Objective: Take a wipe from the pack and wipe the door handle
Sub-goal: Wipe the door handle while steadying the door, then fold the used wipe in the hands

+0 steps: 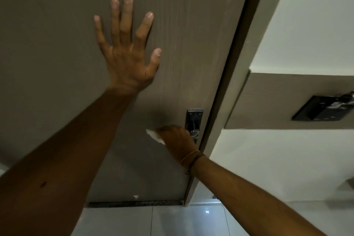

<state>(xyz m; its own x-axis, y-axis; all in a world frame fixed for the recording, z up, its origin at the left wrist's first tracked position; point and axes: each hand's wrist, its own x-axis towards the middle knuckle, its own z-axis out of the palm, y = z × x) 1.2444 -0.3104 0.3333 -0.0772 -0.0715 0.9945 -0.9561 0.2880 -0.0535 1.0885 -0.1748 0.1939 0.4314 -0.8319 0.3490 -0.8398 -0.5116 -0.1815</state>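
Head view: a flat grey-brown wood-grain door (pixel 57 25) fills the left and centre of the frame, with its latch edge running diagonally from the top centre-right down to the floor. The left hand (pixel 128 59) is pressed flat against the door face in the upper middle of the panel, palm to the surface, with its fingers (pixel 126 17) spread wide and pointing upward; it holds nothing. The left forearm extends from the lower left corner of the frame up to that hand. The right hand (pixel 177 140) is positioned low on the door, close to the latch edge, with its fingers curled shut around a crumpled white wipe (pixel 153 135). One end of the wipe protrudes from the left side of the fist and lies against the door face. The right hand covers the lever of the metal door handle (pixel 193 123); only the rectangular silver backplate and a short section of the lever remain visible above and to the right of the knuckles, so contact between wipe and lever cannot be confirmed. Thin brown bands (pixel 189 161) encircle the right wrist. A pale door frame (pixel 235 74) borders the latch edge, with a white wall (pixel 306 15) beyond it. A black wall-mounted fitting (pixel 323 108) sits on a grey-brown panel at the right edge of the frame. Glossy white floor tiles (pixel 172 220) run along the bottom edge of the door.
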